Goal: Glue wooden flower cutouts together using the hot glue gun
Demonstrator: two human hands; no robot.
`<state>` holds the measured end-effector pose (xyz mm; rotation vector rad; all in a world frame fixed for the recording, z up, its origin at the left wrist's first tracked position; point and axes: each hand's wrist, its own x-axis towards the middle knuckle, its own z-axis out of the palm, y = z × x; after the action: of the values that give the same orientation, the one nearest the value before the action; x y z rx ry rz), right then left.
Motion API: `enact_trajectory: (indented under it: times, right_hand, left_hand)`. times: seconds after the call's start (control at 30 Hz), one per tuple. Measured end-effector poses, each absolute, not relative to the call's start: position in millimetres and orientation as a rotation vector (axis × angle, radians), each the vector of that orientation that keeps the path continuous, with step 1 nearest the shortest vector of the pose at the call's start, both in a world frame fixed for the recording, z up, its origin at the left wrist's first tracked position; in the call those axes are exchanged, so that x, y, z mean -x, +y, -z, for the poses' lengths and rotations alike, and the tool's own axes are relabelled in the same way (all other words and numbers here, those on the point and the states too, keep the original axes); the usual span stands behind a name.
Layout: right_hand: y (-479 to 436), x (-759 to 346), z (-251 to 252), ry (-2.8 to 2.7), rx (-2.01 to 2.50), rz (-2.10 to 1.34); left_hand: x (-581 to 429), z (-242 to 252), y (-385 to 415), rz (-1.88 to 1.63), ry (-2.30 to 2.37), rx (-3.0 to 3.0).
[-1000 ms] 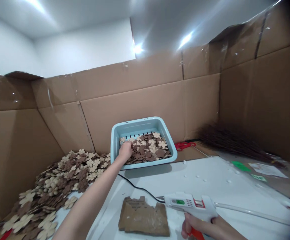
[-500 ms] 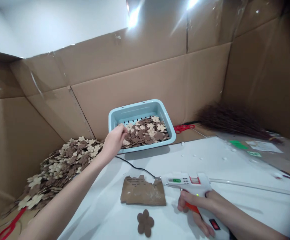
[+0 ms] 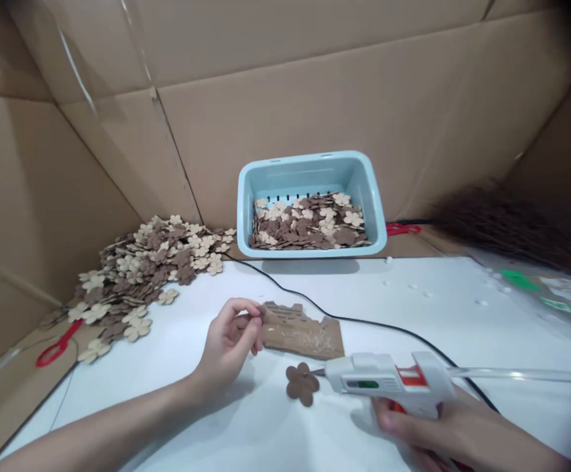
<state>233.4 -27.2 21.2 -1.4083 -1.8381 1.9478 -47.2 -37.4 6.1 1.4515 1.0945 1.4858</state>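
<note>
My right hand (image 3: 413, 426) is wrapped round the grip of a white hot glue gun (image 3: 388, 380), a clear glue stick (image 3: 521, 374) running out of its back. The gun's nozzle meets the middle of a brown five-petal flower cutout (image 3: 303, 384) lying flat on the white table. My left hand (image 3: 233, 337) is closed in a pinch at the left end of a torn cardboard piece (image 3: 305, 333). Between its fingertips shows the edge of what looks like another brown flower cutout (image 3: 261, 309), mostly hidden by the fingers.
A light-blue basket (image 3: 312, 252) of brown and cream flower cutouts stands at the back. More cutouts form a pile (image 3: 142, 269) at left, by red scissors (image 3: 59, 344). A black cord (image 3: 285, 287) crosses the table (image 3: 191, 432). Dark twigs (image 3: 516, 226) lie right; cardboard walls (image 3: 315, 98) enclose everything.
My left hand has come out of the basket down to the cardboard piece. The glue gun has moved from beside the cardboard to the flower cutout. The view has tilted down.
</note>
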Motion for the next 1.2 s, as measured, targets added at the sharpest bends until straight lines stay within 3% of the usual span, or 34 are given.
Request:
enact_trajectory:
  times: [0.57, 1.2]
  right_hand:
    - [-42, -228, -31, -1.794, 1.833, -1.664]
    - [-41, -217, -38, -1.821, 1.599, -1.655]
  left_hand:
    - [48, -11, -36, -1.382, 1.223, -1.64]
    - [48, -11, -35, -1.345, 1.222, -1.727]
